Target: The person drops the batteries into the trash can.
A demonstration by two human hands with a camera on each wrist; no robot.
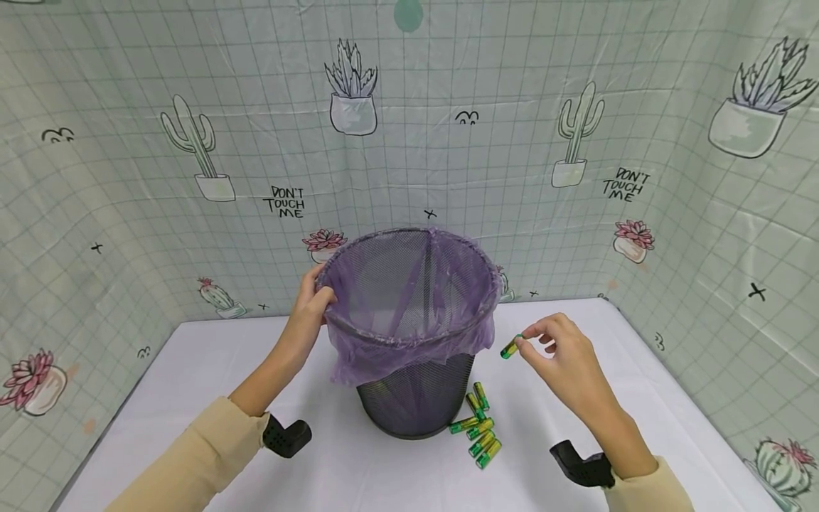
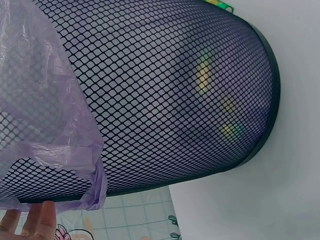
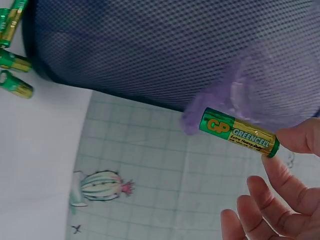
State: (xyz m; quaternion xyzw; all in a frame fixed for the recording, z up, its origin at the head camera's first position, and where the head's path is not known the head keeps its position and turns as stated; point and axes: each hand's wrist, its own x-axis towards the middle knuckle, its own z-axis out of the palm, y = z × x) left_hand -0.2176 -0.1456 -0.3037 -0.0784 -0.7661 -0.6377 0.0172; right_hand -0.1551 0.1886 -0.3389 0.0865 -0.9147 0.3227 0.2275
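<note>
A black mesh wastebasket stands on the white table, lined with a purple plastic bag folded over its rim. My left hand grips the rim at its left side, thumb on the bag. To the right of the basket, my right hand pinches a green and gold battery by one end, between thumb and index finger, apart from the bag. Several like batteries lie in a loose group at the basket's right foot. Through the mesh in the left wrist view, blurred yellow-green shapes show inside the basket.
A white cloth covers the table. Behind and at both sides hangs a pale gridded curtain printed with cacti. Black wrist mounts sit on both forearms, below beige sleeves.
</note>
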